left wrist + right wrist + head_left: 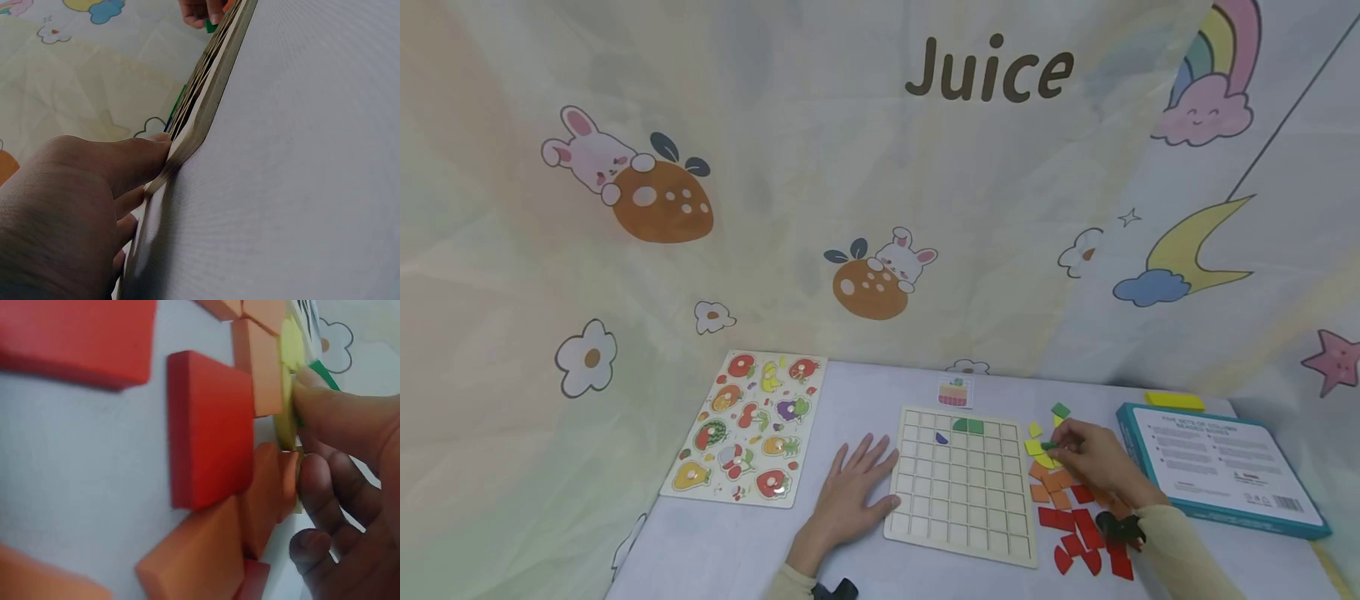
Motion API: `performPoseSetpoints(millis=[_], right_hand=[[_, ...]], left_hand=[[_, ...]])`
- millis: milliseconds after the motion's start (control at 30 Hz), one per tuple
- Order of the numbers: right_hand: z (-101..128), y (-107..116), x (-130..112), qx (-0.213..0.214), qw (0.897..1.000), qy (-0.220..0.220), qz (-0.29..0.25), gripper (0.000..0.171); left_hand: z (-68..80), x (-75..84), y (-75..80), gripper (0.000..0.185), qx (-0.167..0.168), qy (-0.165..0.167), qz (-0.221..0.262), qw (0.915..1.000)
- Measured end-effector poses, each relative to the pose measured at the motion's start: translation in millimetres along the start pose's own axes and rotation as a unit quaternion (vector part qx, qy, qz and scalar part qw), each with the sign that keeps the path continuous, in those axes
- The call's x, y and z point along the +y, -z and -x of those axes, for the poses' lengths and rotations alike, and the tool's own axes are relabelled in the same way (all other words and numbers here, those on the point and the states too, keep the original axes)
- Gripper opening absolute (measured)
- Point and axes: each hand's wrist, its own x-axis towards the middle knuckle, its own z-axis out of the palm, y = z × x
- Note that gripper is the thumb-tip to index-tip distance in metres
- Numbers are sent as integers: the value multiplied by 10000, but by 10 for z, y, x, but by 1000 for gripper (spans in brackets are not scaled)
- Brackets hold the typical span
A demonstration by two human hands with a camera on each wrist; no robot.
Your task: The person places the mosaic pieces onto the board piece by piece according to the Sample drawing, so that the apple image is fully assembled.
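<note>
A pale wooden grid board [962, 500] lies flat on the table, holding a green shape [967, 426] and a small purple piece [942, 438] near its top. My left hand [863, 482] rests flat with fingers spread, its thumb [140, 156] against the board's left edge [209, 103]. To the right of the board my right hand [1060, 447] pinches a small green tile [1048, 446] among yellow tiles [1034, 447]. In the right wrist view my fingertips [325, 400] press the green tile [324, 372] against a yellow tile [289, 394].
Orange tiles [1054, 483] and red tiles [1078, 533] lie loose below my right hand; another green tile [1060, 410] lies above. A fruit puzzle board [748, 425] sits at the left, a teal box [1221, 467] at the right, a picture card [953, 392] behind the board.
</note>
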Motion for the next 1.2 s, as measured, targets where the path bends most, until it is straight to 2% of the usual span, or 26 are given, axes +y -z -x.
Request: performPoseSetpoints(millis=[300, 533, 700, 967, 1200], right_hand=[[-27, -7, 10, 514, 9986, 51, -88, 21], [-33, -14, -24, 959, 9948, 313, -119, 40], [-68, -69, -96, 1258, 9906, 526, -54, 38], [-188, -226, -355, 1101, 9903, 183, -828, 34], [-252, -385, -528, 774, 9899, 434, -1105, 22]], left_hand=[[-13, 8, 11, 68, -113, 95, -30, 9999], [-12, 1, -2, 68, -109, 84, -91, 9999], [-10, 5, 12, 68, -96, 74, -44, 9999], [-17, -7, 10, 68, -158, 112, -61, 9998], [-12, -11, -1, 69, -166, 123, -62, 9998]])
